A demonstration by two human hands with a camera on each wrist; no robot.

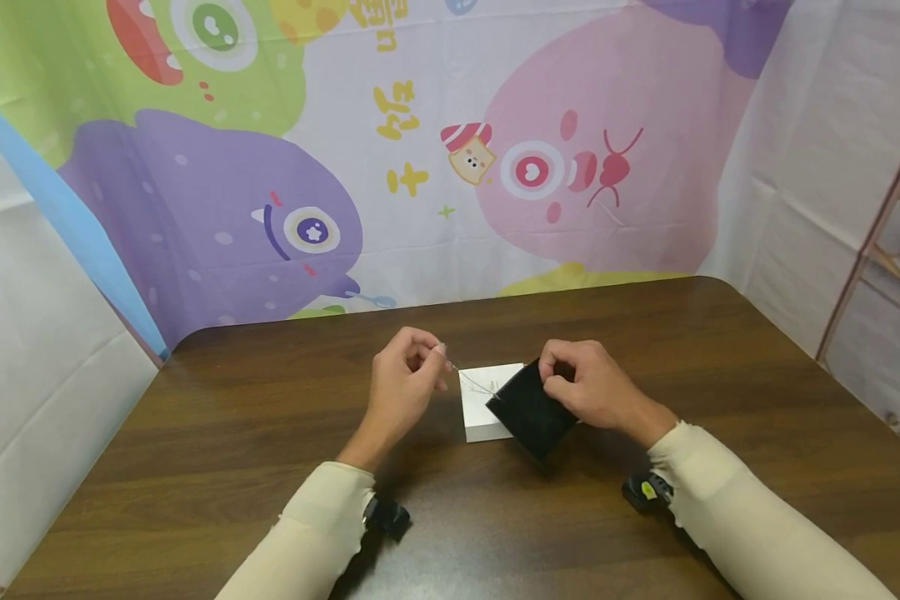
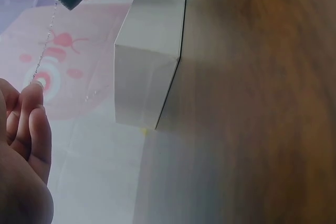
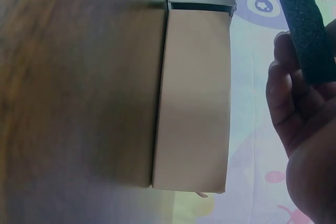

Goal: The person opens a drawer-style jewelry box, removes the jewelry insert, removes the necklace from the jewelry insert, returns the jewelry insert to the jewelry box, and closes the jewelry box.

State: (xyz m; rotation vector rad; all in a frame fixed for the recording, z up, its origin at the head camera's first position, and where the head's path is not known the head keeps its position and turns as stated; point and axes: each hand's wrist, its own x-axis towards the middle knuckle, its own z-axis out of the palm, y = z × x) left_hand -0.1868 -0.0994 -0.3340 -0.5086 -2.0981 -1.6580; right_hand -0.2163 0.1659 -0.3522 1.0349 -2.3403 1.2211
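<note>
My left hand [image 1: 405, 379] pinches the end of a thin silver chain [image 2: 46, 43] between thumb and fingertips. The chain runs across to the corner of a flat black foam pad [image 1: 532, 412], which my right hand [image 1: 588, 383] grips by its upper edge, tilted. Below the pad sits a white box [image 1: 487, 432] with faint writing on top, partly covered by the pad. In the right wrist view, a tan section [image 3: 194, 98] adjoins the white part of the box, with a dark gap between them. Another length of chain hangs near that gap.
The box stands on a brown wood-grain table [image 1: 270, 400]. Behind the table hangs a curtain [image 1: 435, 250] with cartoon monsters. A rack with shelves [image 1: 881, 250] stands off to the right. Each wrist wears a black camera [image 1: 388, 517].
</note>
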